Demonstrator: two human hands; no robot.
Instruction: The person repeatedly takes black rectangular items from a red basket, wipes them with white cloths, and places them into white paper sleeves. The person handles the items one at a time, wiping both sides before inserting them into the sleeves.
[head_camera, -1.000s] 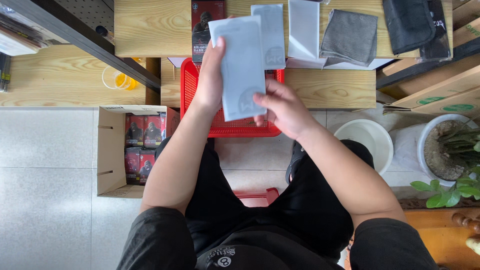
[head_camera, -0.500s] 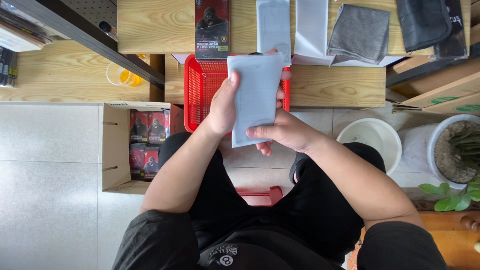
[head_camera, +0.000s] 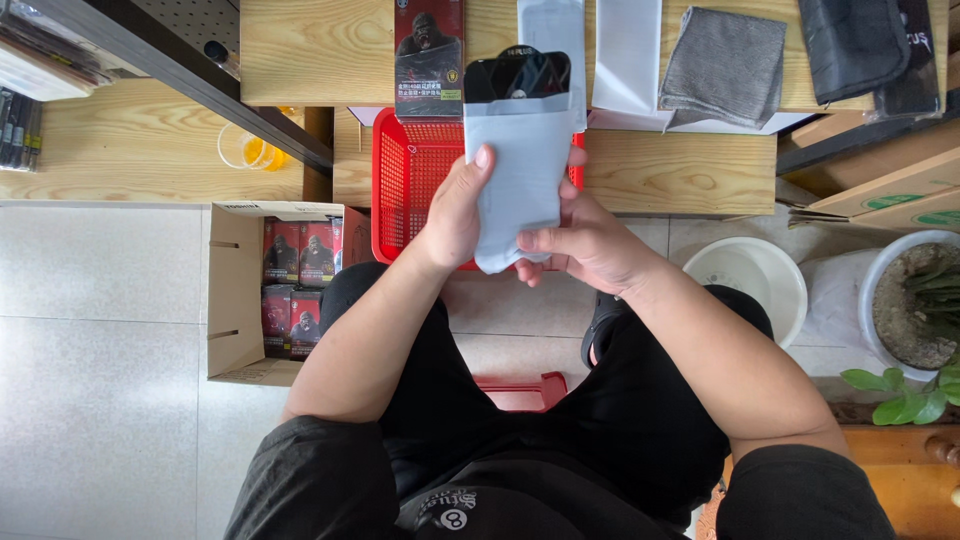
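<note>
Both hands hold a pale grey flat sleeve (head_camera: 520, 150) upright in front of me, over a red plastic basket (head_camera: 408, 175). A black flat item (head_camera: 520, 75) sticks out of the sleeve's top. My left hand (head_camera: 455, 205) grips the sleeve's left side, thumb on its face. Holding the lower right edge is my right hand (head_camera: 580, 245), its fingers curled behind. A dark red printed package (head_camera: 428, 45) lies on the wooden table (head_camera: 300, 50) just beyond.
A cardboard box (head_camera: 230, 290) of red packages stands on the floor at my left. White sleeves (head_camera: 625, 50) and a grey cloth (head_camera: 725, 65) lie on the table. A white bucket (head_camera: 745, 280) and a potted plant (head_camera: 915, 305) stand at right.
The sleeve has come down from the table toward me. A black item now pokes out of its top. My hands shifted lower on it.
</note>
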